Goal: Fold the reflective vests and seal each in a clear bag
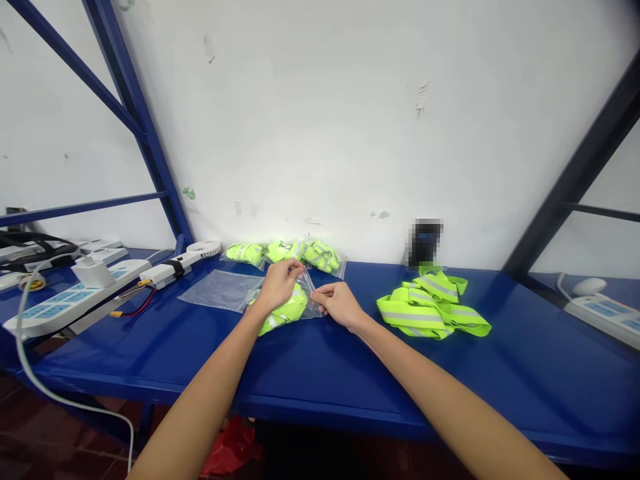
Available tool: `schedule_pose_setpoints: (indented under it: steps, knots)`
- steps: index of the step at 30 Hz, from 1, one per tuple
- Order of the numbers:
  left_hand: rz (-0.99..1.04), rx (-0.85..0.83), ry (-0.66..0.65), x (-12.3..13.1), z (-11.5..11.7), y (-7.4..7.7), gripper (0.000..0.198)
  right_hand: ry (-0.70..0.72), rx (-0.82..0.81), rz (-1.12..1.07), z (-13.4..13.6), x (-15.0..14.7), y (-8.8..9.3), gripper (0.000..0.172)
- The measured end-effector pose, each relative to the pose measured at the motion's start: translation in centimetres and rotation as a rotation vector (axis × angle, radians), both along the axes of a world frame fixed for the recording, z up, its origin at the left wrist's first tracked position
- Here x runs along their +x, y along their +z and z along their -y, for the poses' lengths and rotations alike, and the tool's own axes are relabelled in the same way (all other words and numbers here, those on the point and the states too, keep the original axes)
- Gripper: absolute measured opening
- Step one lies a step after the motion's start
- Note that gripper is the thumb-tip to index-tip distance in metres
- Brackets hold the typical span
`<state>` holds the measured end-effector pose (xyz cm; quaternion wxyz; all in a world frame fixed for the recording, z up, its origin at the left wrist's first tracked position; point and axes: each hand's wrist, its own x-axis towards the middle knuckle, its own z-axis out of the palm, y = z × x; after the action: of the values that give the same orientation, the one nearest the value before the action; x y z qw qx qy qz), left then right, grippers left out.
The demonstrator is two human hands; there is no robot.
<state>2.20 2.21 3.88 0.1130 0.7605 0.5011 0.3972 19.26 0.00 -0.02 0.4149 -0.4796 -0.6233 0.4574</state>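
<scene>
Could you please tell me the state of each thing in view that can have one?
Left hand: pinching the held bag's edge
Right hand: pinching the same bag's edge
Held bag: filled with yellow-green straps; whether sealed, cannot tell
Flat bag: unfilled, lying on the table
Three bags by the wall: filled
Loose straps: heaped, unbagged
Small fan: lying down; whether running, cannot tell
</scene>
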Motion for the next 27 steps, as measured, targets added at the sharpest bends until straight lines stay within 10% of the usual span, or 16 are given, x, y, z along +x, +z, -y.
schedule_pose_setpoints:
  steps: [27]
  knots:
    - [-0.003,-0.038,0.055,0.2,0.8,0.0,0.032,-0.023,0.156,-0.074,-0.4,0.8,-0.8,0.032]
